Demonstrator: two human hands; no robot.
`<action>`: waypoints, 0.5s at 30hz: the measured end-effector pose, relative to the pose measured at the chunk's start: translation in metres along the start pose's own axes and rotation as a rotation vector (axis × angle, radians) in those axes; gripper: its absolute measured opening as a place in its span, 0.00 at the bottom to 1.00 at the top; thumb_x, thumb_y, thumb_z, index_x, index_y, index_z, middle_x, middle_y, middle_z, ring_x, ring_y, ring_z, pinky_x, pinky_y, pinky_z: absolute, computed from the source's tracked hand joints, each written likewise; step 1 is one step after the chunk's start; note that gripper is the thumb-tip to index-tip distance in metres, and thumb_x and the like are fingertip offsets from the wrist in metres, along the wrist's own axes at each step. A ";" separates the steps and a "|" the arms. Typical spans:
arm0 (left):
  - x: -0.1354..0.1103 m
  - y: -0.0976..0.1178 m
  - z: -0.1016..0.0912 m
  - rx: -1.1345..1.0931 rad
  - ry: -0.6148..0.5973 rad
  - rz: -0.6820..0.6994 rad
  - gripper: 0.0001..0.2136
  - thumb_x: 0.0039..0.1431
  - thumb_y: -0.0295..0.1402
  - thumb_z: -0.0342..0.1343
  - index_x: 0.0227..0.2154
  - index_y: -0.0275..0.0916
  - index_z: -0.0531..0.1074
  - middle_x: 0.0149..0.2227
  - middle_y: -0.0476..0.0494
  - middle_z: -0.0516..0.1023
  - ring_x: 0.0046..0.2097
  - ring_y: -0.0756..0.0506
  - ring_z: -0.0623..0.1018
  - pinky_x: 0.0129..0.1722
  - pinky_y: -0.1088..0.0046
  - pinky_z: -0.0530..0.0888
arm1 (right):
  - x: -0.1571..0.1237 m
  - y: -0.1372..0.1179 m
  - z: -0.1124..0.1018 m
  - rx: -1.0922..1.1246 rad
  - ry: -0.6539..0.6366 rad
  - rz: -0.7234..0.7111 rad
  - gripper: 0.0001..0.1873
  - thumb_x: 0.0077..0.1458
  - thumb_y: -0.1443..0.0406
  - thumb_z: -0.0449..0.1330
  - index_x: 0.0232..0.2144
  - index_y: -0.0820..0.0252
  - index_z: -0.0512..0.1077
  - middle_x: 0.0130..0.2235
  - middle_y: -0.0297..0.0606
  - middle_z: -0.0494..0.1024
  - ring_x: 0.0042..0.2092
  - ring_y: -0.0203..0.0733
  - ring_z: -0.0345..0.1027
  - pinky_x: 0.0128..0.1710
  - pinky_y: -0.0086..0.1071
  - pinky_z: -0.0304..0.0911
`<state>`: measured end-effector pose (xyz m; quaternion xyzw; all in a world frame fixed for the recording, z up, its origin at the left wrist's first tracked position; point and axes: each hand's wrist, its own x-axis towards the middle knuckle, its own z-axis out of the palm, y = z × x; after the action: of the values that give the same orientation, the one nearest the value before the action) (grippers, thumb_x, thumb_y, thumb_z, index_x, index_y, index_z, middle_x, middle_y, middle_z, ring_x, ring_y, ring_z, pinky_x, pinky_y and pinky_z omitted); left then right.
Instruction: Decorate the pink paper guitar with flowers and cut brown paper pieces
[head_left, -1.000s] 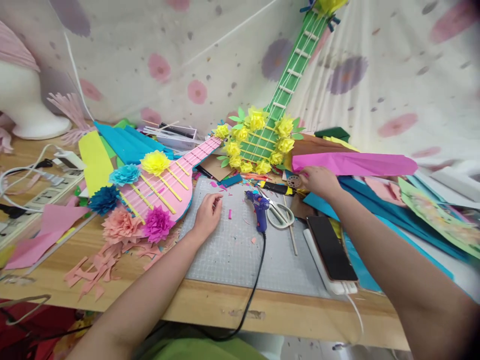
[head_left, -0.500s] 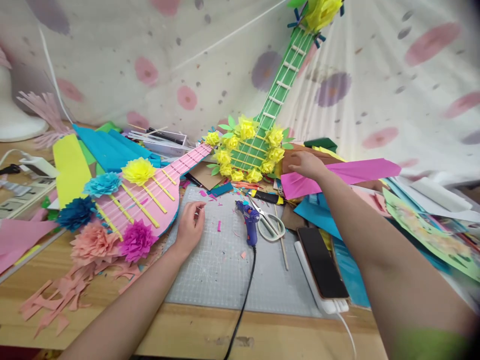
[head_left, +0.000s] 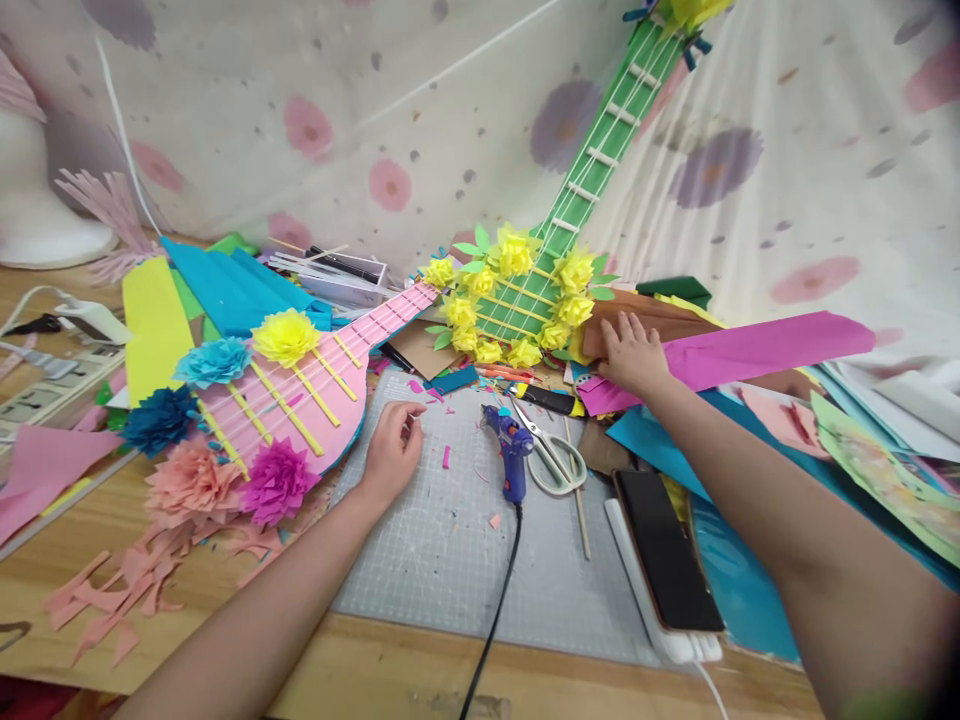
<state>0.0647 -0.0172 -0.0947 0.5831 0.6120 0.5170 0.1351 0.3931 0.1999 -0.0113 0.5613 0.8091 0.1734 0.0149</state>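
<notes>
Two hands [head_left: 634,355] — right on papers [head_left: 765,350]

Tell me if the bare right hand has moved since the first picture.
Yes: the right hand is slightly farther back, judged against the green guitar with yellow flowers.

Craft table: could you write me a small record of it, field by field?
Left hand: half-curled over the gray cutting mat
Right hand: fingers spread on brown paper, next to magenta paper
On the mat: glue gun, scissors beside it
Crafts: pink lute shape with paper flowers; green guitar shape, tilted, ringed with yellow flowers
Phone: dark screen, overlapping a white block
</notes>
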 end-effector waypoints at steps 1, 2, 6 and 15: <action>0.000 0.000 0.000 0.000 0.000 0.002 0.09 0.55 0.24 0.46 0.36 0.38 0.68 0.37 0.43 0.71 0.35 0.50 0.72 0.30 0.74 0.71 | -0.005 0.001 0.004 -0.010 0.020 0.026 0.33 0.52 0.65 0.54 0.59 0.72 0.55 0.63 0.65 0.49 0.64 0.65 0.42 0.55 0.55 0.48; 0.000 0.000 0.000 -0.001 0.000 0.001 0.09 0.55 0.24 0.46 0.36 0.38 0.68 0.37 0.43 0.71 0.35 0.50 0.72 0.30 0.74 0.71 | -0.009 0.002 0.008 -0.016 0.038 0.060 0.31 0.54 0.66 0.50 0.59 0.75 0.54 0.63 0.66 0.50 0.63 0.65 0.43 0.54 0.54 0.49; 0.000 0.002 -0.001 -0.007 -0.005 -0.007 0.09 0.54 0.23 0.47 0.36 0.39 0.68 0.37 0.43 0.71 0.35 0.49 0.72 0.30 0.74 0.71 | -0.015 0.012 0.007 0.015 0.069 0.174 0.24 0.57 0.69 0.41 0.53 0.75 0.62 0.55 0.69 0.62 0.58 0.62 0.54 0.47 0.48 0.55; -0.002 0.002 -0.002 -0.040 0.001 -0.004 0.10 0.53 0.23 0.46 0.36 0.38 0.68 0.38 0.43 0.70 0.35 0.50 0.71 0.31 0.74 0.71 | -0.014 0.018 -0.037 0.297 0.248 0.728 0.21 0.60 0.62 0.41 0.49 0.64 0.65 0.37 0.59 0.73 0.37 0.52 0.66 0.33 0.42 0.53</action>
<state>0.0651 -0.0204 -0.0933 0.5789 0.6029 0.5289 0.1474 0.4068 0.1832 0.0264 0.7817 0.5697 0.1149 -0.2263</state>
